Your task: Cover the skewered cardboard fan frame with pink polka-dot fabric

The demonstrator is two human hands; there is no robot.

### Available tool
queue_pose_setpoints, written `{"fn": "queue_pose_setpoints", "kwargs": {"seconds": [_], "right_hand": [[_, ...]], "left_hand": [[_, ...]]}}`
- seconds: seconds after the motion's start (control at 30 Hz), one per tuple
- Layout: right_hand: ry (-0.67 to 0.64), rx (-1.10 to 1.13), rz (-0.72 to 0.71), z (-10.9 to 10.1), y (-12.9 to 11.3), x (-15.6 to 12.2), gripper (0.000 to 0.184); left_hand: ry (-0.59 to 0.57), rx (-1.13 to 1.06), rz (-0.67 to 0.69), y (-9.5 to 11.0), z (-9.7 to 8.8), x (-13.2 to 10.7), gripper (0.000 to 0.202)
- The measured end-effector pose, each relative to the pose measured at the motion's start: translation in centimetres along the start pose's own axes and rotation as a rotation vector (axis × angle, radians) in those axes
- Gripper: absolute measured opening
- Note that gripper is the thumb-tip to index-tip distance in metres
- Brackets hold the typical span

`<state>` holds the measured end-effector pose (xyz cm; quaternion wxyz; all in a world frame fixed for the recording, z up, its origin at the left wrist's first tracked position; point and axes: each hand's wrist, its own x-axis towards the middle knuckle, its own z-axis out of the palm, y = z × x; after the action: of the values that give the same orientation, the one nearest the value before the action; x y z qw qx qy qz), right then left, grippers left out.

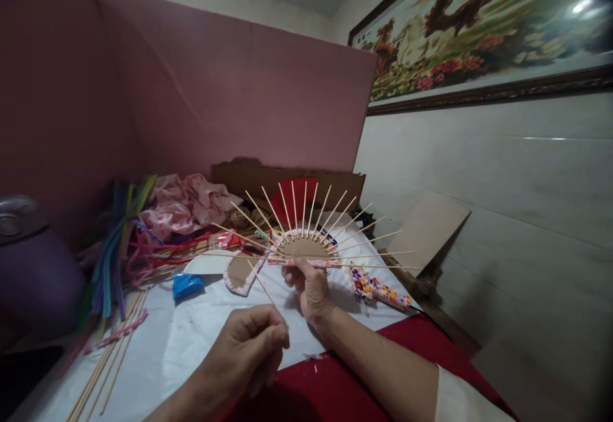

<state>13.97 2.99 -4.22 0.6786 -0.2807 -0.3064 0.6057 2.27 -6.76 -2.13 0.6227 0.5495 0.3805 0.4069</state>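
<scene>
Just below the cardboard half-disc [306, 248] with its fan of sticks [304, 208], which my right hand [312, 291] is pinching by the lower edge, my left hand [251, 345] is clamping a loose skewer [262, 286], its long axis slanting up-left toward the disc's left end.

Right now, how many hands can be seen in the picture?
2. The left hand, low in the centre, pinches one thin stick; the right hand, just above it, holds the fan of sticks. No others show.
</scene>
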Motion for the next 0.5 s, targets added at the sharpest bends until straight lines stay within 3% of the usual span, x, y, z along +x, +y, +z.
{"fn": "queue_pose_setpoints", "kwargs": {"seconds": [0.17,0.27,0.4,0.5], "right_hand": [[0.003,0.001,0.024,0.0,0.2,0.0,0.019],[-0.014,-0.027,0.017,0.0,0.3,-0.1,0.022],[-0.011,-0.025,0.023,0.0,0.4,-0.1,0.022],[-0.003,-0.040,0.024,0.0,0.4,0.0,0.021]], "left_hand": [[-0.046,0.107,0.046,-1.1,0.4,0.0,0.048],[-0.097,0.155,0.025,-0.8,1.0,-0.2,0.043],[-0.233,0.242,-0.049,-0.6,1.9,-0.6,0.035],[-0.408,0.430,0.073,-1.6,2.2,-0.6,0.033]]}}
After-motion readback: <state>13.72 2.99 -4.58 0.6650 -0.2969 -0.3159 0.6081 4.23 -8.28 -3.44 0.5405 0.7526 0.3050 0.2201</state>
